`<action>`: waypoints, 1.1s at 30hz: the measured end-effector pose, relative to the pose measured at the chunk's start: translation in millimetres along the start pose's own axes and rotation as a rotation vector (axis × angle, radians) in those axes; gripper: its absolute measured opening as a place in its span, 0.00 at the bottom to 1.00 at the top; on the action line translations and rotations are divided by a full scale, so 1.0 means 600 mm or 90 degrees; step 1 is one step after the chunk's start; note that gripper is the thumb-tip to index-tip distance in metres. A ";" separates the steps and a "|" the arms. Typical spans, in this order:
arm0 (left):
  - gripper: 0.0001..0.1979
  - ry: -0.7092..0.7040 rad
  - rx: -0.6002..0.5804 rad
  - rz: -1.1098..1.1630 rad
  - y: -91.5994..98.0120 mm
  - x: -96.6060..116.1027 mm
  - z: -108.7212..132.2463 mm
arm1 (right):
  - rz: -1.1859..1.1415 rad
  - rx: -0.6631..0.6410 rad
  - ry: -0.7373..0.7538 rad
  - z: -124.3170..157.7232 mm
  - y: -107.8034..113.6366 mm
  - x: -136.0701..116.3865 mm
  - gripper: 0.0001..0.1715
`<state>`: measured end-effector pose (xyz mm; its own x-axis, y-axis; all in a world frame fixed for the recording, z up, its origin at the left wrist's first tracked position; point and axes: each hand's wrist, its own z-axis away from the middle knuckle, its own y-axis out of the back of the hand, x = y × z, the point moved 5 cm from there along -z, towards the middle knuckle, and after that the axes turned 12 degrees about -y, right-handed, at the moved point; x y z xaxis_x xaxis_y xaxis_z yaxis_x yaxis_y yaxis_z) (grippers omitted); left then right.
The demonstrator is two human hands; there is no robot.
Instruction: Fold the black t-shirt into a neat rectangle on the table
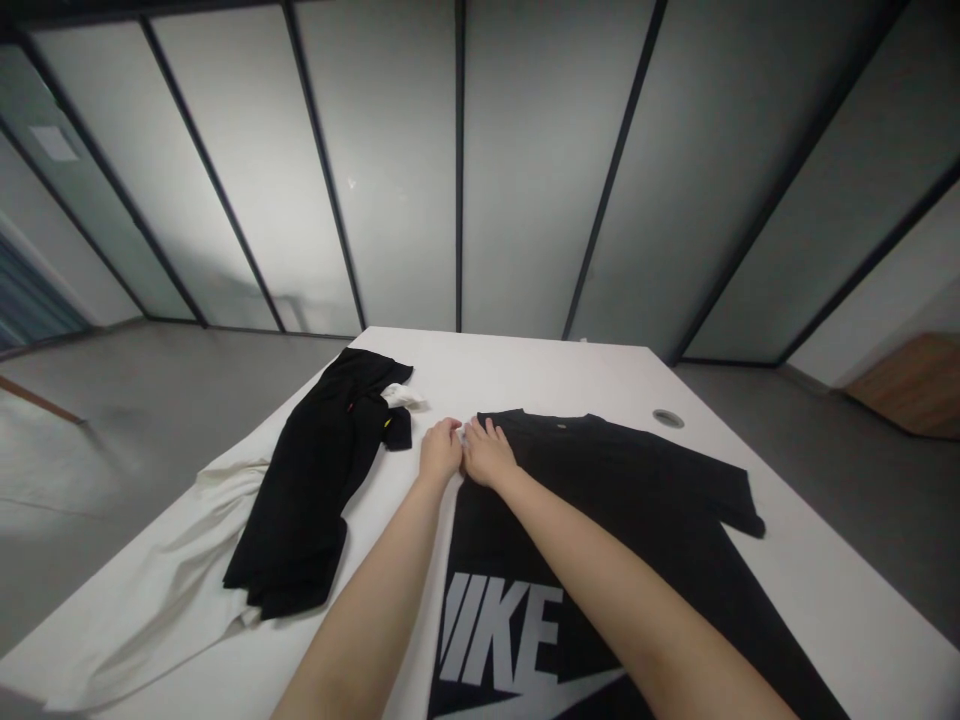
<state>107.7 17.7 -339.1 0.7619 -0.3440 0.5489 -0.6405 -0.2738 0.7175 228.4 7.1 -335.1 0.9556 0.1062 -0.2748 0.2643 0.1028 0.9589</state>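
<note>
A black T-shirt (622,480) with large pale lettering lies on the white table, its collar toward the far side. Its left edge runs straight from the shoulder downward, and only the right sleeve is spread out. At the far left edge of the shirt my left hand (441,450) has its fingers curled in, closed on the cloth there; the fingertips are partly hidden. Close beside it, my right hand (487,455) rests on the shirt near the shoulder with fingers stretched out. My right forearm crosses over the shirt front.
Left of my arms lies a rumpled black garment (300,500), partly over a white cloth (169,600) along the left side of the white table (495,365). A round grommet (667,418) sits at the table's far right. Frosted glass panels (540,170) stand behind.
</note>
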 end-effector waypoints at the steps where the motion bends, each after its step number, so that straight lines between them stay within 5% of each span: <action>1: 0.17 0.001 0.000 -0.001 0.000 0.000 0.000 | 0.000 0.006 -0.008 -0.007 -0.001 0.000 0.38; 7: 0.19 0.009 0.004 0.006 0.002 -0.004 -0.002 | 0.004 0.026 -0.090 -0.034 0.000 0.001 0.41; 15: 0.18 0.005 -0.010 0.005 0.004 0.000 0.001 | -0.004 -0.006 -0.066 -0.059 0.008 0.018 0.41; 20: 0.19 0.006 -0.018 -0.009 0.005 0.001 0.000 | -0.016 0.080 -0.070 -0.041 0.020 0.021 0.37; 26: 0.15 -0.050 -0.053 -0.019 0.003 0.019 0.003 | -0.034 0.046 -0.046 -0.024 0.010 0.027 0.34; 33: 0.17 -0.116 -0.109 0.002 -0.008 0.036 0.010 | -0.045 0.057 -0.064 0.044 0.033 0.103 0.34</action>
<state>126.5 6.5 -333.2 0.7195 -0.5055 0.4762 -0.6057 -0.1212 0.7864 296.3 -10.5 -331.5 0.9415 0.0015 -0.3371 0.3371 0.0170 0.9413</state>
